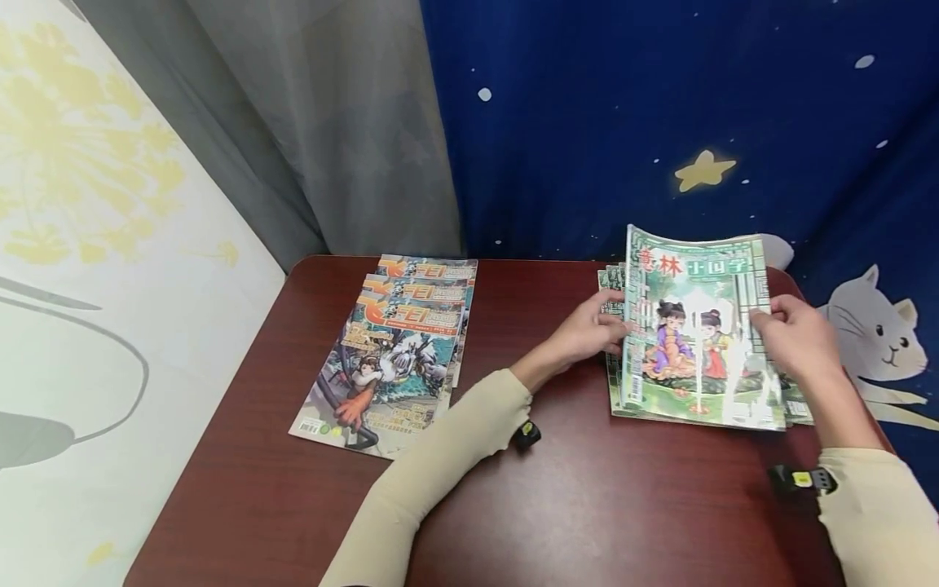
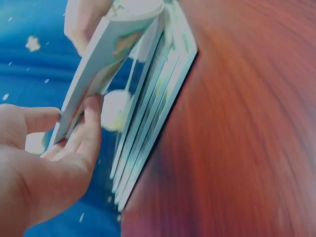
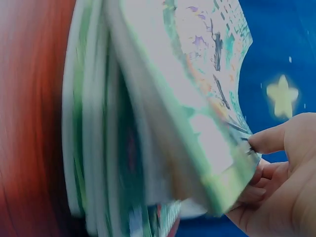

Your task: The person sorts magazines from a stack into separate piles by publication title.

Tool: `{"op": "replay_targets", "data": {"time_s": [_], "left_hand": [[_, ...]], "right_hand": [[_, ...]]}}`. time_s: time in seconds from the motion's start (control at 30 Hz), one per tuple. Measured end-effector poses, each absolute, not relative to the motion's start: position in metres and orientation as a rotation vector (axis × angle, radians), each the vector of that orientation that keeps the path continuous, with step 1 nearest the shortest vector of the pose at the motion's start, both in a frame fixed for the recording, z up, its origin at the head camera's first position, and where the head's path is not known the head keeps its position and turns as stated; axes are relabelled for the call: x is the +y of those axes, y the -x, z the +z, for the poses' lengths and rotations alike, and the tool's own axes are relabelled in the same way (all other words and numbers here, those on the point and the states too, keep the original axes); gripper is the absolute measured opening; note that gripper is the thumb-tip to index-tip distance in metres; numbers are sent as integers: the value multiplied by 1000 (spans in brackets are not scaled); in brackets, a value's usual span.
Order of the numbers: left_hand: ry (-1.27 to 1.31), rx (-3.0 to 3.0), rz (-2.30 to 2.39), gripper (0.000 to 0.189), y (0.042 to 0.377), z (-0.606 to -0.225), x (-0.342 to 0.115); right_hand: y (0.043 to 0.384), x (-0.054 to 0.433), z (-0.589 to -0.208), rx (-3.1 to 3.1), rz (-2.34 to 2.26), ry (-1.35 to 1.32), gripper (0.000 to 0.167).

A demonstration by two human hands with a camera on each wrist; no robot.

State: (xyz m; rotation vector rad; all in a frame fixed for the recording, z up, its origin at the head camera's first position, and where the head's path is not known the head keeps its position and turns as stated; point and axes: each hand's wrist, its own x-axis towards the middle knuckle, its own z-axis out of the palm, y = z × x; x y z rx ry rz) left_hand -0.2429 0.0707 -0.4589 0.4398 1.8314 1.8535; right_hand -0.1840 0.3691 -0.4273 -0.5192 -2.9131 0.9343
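Observation:
A green-covered magazine (image 1: 678, 302), with two cartoon figures in robes on its front, is raised above a stack of similar magazines (image 1: 613, 379) at the table's right. Along its left edge my left hand (image 1: 587, 328) pinches it, the thumb on one face and the fingers on the other, as the left wrist view shows. My right hand (image 1: 803, 338) pinches the opposite edge between thumb and fingers. In the right wrist view the raised magazine (image 3: 197, 118) bends and tilts away from the pile. Most of the stack's covers are hidden beneath it.
Several comic-style magazines (image 1: 396, 367) with orange titles lie overlapping at the left of the dark red wooden table (image 1: 557, 497). Behind the table hang a grey curtain (image 1: 352, 122) and a blue one (image 1: 572, 106) with stars. A white patterned surface (image 1: 88, 342) borders the left side.

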Motion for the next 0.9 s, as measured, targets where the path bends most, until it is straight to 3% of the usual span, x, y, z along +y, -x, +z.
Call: {"op": "replay_targets", "data": {"time_s": [0.2, 0.6, 0.9], "left_hand": [[-455, 1976, 1725, 52, 238, -458, 100], [-490, 2471, 1047, 52, 247, -454, 152], [-628, 2701, 677, 52, 250, -474, 155]], "right_hand": [[183, 395, -426, -2894, 834, 634, 58], [182, 417, -431, -2990, 497, 876, 53], [186, 419, -435, -3036, 434, 878, 56]]}}
